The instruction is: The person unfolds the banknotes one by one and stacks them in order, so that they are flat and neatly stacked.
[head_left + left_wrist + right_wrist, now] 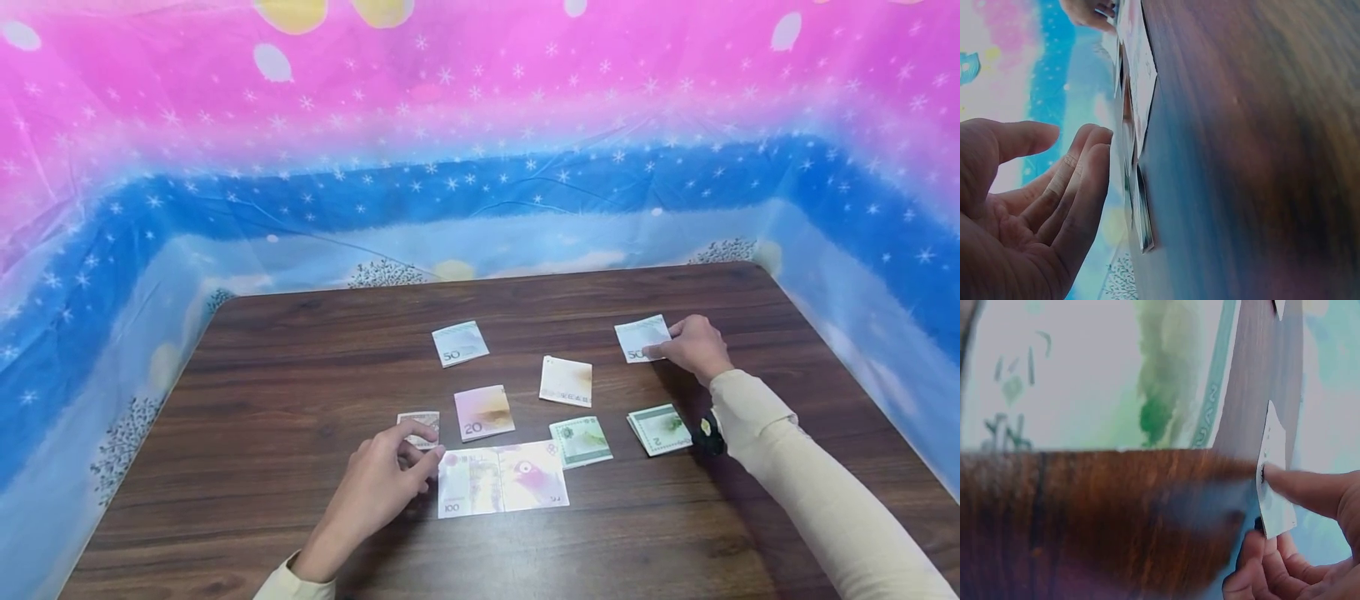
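My right hand pinches the right edge of a folded 50 banknote at the far right of the table. In the right wrist view the thumb presses one face of it, with fingers behind. Nearer me, my left hand hovers by the left edge of an unfolded 100 banknote. Its fingers overlap a small reddish-brown folded banknote in the head view. The left wrist view shows its fingers loosely bent, with nothing held between them and the thumb.
On the brown wooden table lie another folded 50 banknote, a purplish 20 banknote, a pale brownish one, a green one touching the 100's corner, and a green 2 beside my right wrist. Patterned cloth surrounds the table.
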The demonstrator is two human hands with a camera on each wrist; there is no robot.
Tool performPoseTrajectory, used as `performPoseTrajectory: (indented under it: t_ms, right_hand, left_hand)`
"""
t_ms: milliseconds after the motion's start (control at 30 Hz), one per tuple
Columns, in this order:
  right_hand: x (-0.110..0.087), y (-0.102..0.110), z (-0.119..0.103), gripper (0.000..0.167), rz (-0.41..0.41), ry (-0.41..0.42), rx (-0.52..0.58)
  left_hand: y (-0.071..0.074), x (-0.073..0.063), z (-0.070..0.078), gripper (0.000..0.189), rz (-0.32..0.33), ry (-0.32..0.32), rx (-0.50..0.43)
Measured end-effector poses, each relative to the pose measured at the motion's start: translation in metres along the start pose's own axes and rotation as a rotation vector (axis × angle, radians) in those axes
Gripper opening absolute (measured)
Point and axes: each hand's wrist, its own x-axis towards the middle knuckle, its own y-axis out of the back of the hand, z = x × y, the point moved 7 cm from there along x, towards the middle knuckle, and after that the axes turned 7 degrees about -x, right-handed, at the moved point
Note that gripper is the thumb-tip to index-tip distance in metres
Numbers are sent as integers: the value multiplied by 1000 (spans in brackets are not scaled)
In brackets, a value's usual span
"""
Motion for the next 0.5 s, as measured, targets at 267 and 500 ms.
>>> performPoseTrajectory:
  t_ms: [267, 500]
  right_hand:
    - [-7, 4, -2, 30, 23, -33, 107]
    - [-16, 7, -14, 31, -10, -19, 291]
  left_hand:
    - [-1, 0, 1, 16, -28, 12, -94]
    - [-6, 2, 5, 19, -64, -31, -271]
